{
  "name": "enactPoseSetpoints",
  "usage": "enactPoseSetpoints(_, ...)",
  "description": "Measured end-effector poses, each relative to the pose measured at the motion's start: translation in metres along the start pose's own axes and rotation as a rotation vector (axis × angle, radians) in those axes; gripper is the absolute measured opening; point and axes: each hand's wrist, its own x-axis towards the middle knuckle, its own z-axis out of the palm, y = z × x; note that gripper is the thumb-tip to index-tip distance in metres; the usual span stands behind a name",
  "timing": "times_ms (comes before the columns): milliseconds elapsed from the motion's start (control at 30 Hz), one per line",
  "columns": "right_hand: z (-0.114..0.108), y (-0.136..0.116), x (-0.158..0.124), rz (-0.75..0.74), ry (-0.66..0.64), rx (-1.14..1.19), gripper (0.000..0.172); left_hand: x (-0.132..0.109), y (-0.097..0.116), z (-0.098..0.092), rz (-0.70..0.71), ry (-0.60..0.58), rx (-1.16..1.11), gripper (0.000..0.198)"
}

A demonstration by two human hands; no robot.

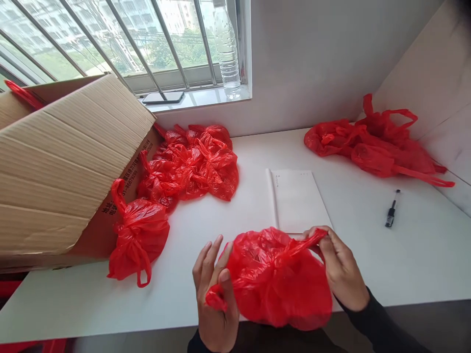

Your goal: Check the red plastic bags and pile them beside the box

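Knotted bag (143,235), left of the left hand (220,321). Left hand: spread-fingered, holding one handle (216,298). Red bag (283,284): between both hands. Right hand (344,269): closed on other handle (311,241). Handling: best pulled evenly and gently, against likely tearing.

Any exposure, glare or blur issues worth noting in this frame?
In the head view, the window is bright and partly washed out; in the head view, glossy highlights mark the held red bag; in the head view, a dark, blurred patch covers the upper right corner.
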Motion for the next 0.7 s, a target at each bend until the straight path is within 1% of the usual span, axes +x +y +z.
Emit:
enactPoseSetpoints(33, -0.005, 0.002, 0.004, 0.026, 0.002, 0.001, 0.032, 0.001, -0.004, -0.003, -0.036, 0.026, 0.008, 0.042)
enactPoseSetpoints(67, -0.010, 0.003, 0.007, 0.049, -0.012, -0.007, 0.033, 0.003, -0.008, -0.007, -0.079, 0.028, 0.004, 0.041)
enactPoseSetpoints(100, -0.013, 0.005, 0.010, 0.068, -0.037, -0.018, 0.034, 0.005, -0.010, -0.010, -0.115, 0.006, -0.016, 0.041)
enactPoseSetpoints(133, -0.014, 0.006, 0.011, 0.078, -0.065, -0.021, 0.034, 0.007, -0.011, -0.013, -0.123, -0.042, -0.043, 0.042)
enactPoseSetpoints(167, -0.014, 0.006, 0.011, 0.081, -0.090, -0.018, 0.034, 0.009, -0.009, -0.015, -0.089, -0.112, -0.064, 0.044)
enactPoseSetpoints(200, -0.014, 0.006, 0.010, 0.083, -0.110, -0.014, 0.034, 0.010, -0.005, -0.017, -0.018, -0.194, -0.062, 0.046)
enactPoseSetpoints(233, -0.013, 0.006, 0.008, 0.083, -0.129, -0.011, 0.034, 0.011, 0.001, -0.018, 0.087, -0.287, -0.036, 0.051)
enactPoseSetpoints(300, -0.011, 0.005, 0.002, 0.100, -0.154, -0.006, 0.032, 0.012, 0.014, -0.016, 0.299, -0.471, 0.053, 0.070)
enactPoseSetpoints(333, -0.010, 0.005, -0.001, 0.117, -0.157, -0.002, 0.032, 0.012, 0.020, -0.014, 0.361, -0.525, 0.101, 0.077)
enactPoseSetpoints(367, -0.010, 0.006, -0.003, 0.131, -0.146, 0.002, 0.034, 0.012, 0.023, -0.012, 0.382, -0.544, 0.143, 0.078)
enactPoseSetpoints(400, -0.012, 0.009, -0.005, 0.137, -0.122, 0.002, 0.037, 0.012, 0.023, -0.011, 0.370, -0.530, 0.177, 0.074)
enactPoseSetpoints(433, -0.014, 0.014, -0.005, 0.135, -0.091, -0.003, 0.041, 0.012, 0.020, -0.011, 0.333, -0.485, 0.208, 0.066)
enactPoseSetpoints(500, -0.020, 0.030, -0.003, 0.114, -0.040, -0.029, 0.047, 0.013, 0.006, -0.020, 0.200, -0.330, 0.281, 0.045)
enactPoseSetpoints(567, -0.026, 0.049, 0.000, 0.107, -0.019, -0.061, 0.050, 0.017, -0.013, -0.038, 0.024, -0.136, 0.370, 0.033)
enactPoseSetpoints(600, -0.027, 0.059, 0.000, 0.110, -0.016, -0.076, 0.050, 0.020, -0.022, -0.048, -0.068, -0.033, 0.417, 0.032)
enactPoseSetpoints(633, -0.028, 0.066, -0.001, 0.114, -0.019, -0.091, 0.050, 0.024, -0.029, -0.057, -0.148, 0.056, 0.459, 0.036)
enactPoseSetpoints(667, -0.027, 0.072, -0.002, 0.116, -0.026, -0.112, 0.049, 0.027, -0.034, -0.064, -0.206, 0.121, 0.490, 0.042)
enactPoseSetpoints(700, -0.025, 0.075, -0.005, 0.112, -0.043, -0.139, 0.048, 0.030, -0.036, -0.069, -0.239, 0.161, 0.510, 0.048)
